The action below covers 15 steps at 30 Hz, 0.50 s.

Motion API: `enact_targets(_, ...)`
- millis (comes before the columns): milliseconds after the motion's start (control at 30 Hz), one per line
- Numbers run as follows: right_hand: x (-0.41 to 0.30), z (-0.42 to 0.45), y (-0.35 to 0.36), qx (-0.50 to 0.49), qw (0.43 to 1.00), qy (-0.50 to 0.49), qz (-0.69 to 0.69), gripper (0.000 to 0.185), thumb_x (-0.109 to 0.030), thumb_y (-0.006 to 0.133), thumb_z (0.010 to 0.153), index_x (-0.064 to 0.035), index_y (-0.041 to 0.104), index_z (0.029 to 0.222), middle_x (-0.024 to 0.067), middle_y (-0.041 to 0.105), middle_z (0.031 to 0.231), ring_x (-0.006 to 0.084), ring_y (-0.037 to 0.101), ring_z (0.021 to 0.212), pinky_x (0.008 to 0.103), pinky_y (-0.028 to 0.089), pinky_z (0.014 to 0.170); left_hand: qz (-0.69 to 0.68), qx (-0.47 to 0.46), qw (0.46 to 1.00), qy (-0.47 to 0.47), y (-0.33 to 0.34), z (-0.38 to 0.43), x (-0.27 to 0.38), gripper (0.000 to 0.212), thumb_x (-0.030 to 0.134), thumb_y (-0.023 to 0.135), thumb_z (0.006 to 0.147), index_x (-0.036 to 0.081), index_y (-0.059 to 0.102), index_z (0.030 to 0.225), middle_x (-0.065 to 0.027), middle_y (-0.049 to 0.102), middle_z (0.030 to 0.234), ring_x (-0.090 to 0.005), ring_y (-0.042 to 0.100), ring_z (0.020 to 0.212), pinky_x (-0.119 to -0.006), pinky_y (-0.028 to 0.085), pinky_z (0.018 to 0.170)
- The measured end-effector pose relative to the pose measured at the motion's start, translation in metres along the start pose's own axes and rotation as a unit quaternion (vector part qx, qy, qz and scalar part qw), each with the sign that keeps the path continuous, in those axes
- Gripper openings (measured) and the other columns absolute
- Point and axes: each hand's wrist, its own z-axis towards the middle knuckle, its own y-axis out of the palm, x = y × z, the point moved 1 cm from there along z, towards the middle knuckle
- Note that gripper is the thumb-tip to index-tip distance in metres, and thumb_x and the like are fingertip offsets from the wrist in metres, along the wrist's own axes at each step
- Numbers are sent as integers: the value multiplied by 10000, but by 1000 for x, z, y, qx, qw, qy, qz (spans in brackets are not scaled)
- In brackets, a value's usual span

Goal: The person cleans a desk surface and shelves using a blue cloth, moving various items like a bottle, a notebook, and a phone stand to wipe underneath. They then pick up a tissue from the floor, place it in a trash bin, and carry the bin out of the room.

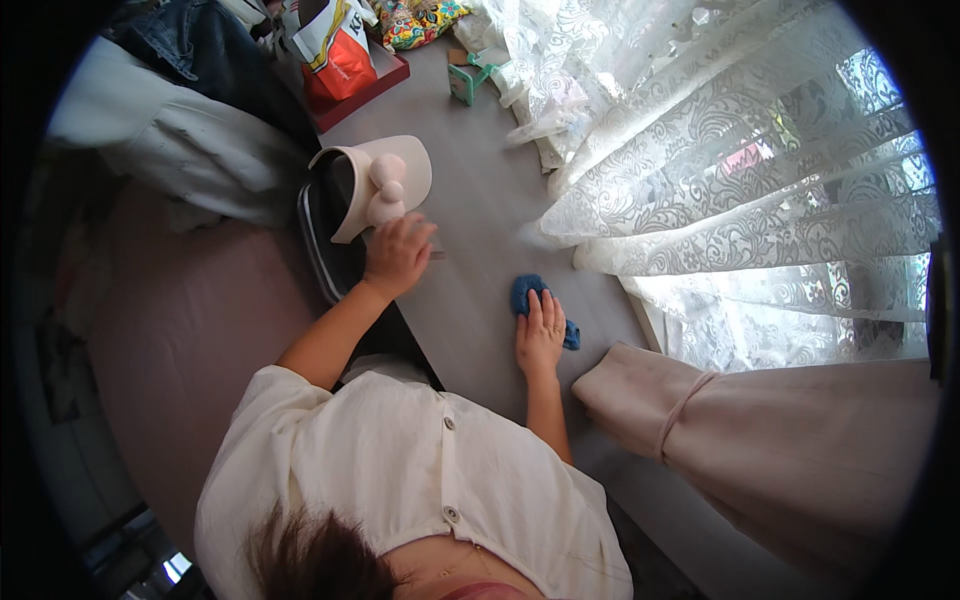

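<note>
My right hand [541,334] presses a blue cloth [529,291] flat on the grey tabletop [480,330], with part of the cloth showing past the fingers on both sides. Further left, my left hand [397,253] is slightly blurred, its fingers spread near the lower end of a pale sun visor [416,169] with a pink bow-like decoration [388,187]. Whether the fingertips touch the visor cannot be told. The visor rests partly over a black case with a light rim [319,255] at the table's left edge.
A dark red box [360,101] holding a red and white bag [341,64] stands at the far end, near a green plastic stand [463,84]. White lace curtains [660,180] hang along the right edge, above a tied pink curtain [765,420]. Clothes [202,142] lie at the upper left.
</note>
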Motion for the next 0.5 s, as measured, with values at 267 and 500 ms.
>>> enact_targets(267, -4, 1, -1, 2, 1000, -9, -2, 473, -242, 538, 917, -130, 479, 1373, 146, 451, 1420, 358, 388, 1313, 466, 280, 1107, -158, -121, 908, -368, 5, -5, -119, 591, 327, 681, 842, -6, 497, 1294, -219, 640, 1093, -380, 612, 1010, -402, 476, 891)
enact_targets(500, -4, 1, -2, -19, 1000, 0, -8, 479, -223, 549, 907, -119, 480, 1369, 145, 445, 1420, 362, 384, 1311, 462, 285, 1101, -333, 114, 916, -194, -110, 96, -127, 261, 76, 601, 909, -32, 605, 1147, -154, 643, 991, -213, 646, 914, -301, 502, 786)
